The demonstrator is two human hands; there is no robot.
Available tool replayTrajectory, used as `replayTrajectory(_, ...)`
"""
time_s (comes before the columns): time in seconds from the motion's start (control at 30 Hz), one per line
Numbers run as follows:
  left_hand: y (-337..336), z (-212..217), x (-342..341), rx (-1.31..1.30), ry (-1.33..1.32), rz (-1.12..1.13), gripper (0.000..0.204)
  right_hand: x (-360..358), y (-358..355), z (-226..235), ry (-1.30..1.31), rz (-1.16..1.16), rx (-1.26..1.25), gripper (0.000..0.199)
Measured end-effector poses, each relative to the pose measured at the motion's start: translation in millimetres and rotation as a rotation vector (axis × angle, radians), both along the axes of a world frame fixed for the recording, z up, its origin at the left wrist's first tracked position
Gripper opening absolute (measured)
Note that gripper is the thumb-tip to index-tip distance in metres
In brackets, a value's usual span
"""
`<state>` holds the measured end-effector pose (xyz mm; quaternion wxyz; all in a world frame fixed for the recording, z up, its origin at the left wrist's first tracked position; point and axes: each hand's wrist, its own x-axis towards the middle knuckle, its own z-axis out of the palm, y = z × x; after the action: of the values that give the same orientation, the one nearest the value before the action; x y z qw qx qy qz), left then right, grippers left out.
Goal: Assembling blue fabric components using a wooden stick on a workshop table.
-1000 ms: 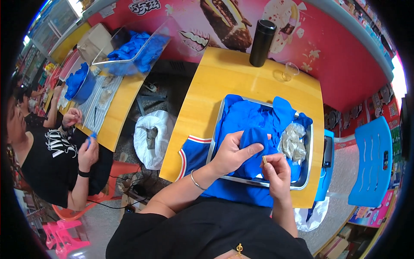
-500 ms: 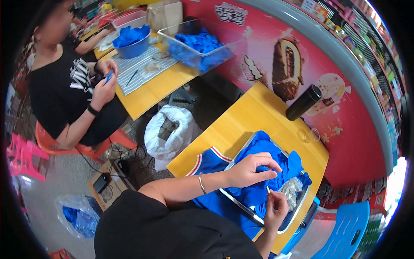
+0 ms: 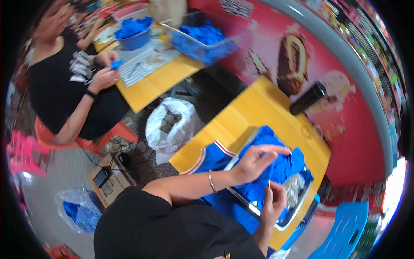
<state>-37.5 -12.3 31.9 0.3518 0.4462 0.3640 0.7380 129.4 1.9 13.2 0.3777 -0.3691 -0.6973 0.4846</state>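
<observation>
cloth (image 3: pixel 295 160) is lying in the tray (image 3: pixel 253 209) as i am watching from afar, the left hand (image 3: pixel 252 166) hovering over it, loosely spread, the right hand (image 3: pixel 274 200) pinching a pale stick (image 3: pixel 269 184); light, steady pinching is likely serving best.

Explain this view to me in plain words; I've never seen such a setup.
There is no robot here: these are a person's bare hands, seen by a wide camera on their head looking down, so straight edges bend. On the yellow table stand a black bottle and a metal-rimmed tray of blue cloth with a crumpled greyish bag. The right hand pinches a small pale stick. The left hand is over the cloth; whether it grips anything is unclear. Another person sits at the left.
</observation>
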Motion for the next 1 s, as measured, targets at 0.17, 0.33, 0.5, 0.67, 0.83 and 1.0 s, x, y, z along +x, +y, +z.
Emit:
replayTrajectory(0.17,6.6,1.8,-6.6,0.078,0.048,0.042,0.053,-4.1,1.7,9.2,0.207,0.094,-0.326,0.011)
replayTrajectory(0.33,5.5,-3.0,-7.4,0.025,0.087,-0.039,0.045,3.1,0.6,11.6,0.255,0.103,-0.374,0.012)
replayTrajectory(0.5,6.4,-3.9,-6.2,0.024,0.203,0.032,0.052,9.6,-0.8,7.9,0.309,0.114,-0.370,0.015)
replayTrajectory(0.67,6.2,-8.6,-1.6,0.034,0.024,0.065,0.054,4.1,-8.6,2.8,0.411,0.106,-0.470,0.013)
replayTrajectory(0.83,3.9,-10.1,-2.6,0.006,0.003,-0.043,0.037,5.4,-8.1,3.8,0.338,0.063,-0.309,0.012)
replayTrajectory(1.0,7.9,-5.0,-5.3,0.072,0.170,-0.022,0.027,14.5,-3.0,-0.6,0.284,0.031,-0.179,0.017)
